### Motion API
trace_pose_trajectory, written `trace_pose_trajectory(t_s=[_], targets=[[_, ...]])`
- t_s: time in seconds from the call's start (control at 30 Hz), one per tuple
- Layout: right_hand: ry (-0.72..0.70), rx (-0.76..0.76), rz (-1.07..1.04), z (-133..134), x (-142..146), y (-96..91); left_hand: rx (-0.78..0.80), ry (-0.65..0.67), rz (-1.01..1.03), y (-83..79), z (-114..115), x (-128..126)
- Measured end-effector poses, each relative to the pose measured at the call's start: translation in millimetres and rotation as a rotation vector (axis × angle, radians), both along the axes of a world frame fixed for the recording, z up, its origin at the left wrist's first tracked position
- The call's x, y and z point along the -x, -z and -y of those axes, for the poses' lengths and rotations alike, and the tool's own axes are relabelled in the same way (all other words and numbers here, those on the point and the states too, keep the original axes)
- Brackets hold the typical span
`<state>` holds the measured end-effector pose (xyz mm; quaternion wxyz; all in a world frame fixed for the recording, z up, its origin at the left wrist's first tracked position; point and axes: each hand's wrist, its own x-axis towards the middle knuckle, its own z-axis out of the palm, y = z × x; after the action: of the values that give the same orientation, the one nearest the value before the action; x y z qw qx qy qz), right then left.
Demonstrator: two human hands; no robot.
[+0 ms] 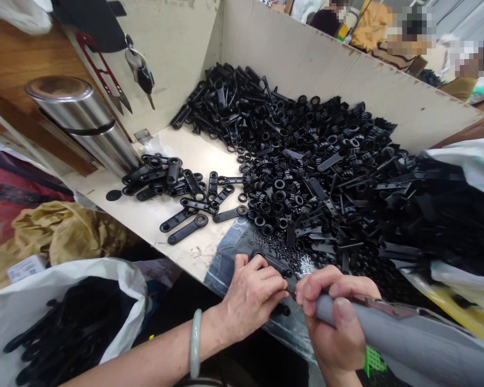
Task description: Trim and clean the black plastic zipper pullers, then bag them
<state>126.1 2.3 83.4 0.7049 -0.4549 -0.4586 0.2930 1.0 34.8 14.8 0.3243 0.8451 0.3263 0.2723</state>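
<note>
My left hand [246,295], a pale bangle on its wrist, presses its fingers on a long black plastic part [277,263] at the table's front edge. The part is partly hidden under the fingers. My right hand [334,328] is wrapped round a grey electric screwdriver [419,338], its tip end close to my left fingertips. Exactly where the tip touches is hidden by the fingers. Beneath lies a worn denim cloth [228,252]. Just beyond my hands are a little heap of silvery screws [306,265] and many tiny black pieces [272,239].
A large heap of black plastic rings and arms [306,156] covers the table's back and right. Longer black arms [189,228] lie at left, near a steel thermos [100,129]. Snips [105,75] and keys [142,72] hang on the panel. A white sack [123,279] holds black parts.
</note>
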Motion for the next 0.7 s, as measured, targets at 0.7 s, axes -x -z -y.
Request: trace_pose_trajectory(t_s=[0.7], targets=[[-0.052, 0.068, 0.048, 0.2, -8.9, 24.4, -0.027, 0.005, 0.008, 3.8, 0.1, -0.7]])
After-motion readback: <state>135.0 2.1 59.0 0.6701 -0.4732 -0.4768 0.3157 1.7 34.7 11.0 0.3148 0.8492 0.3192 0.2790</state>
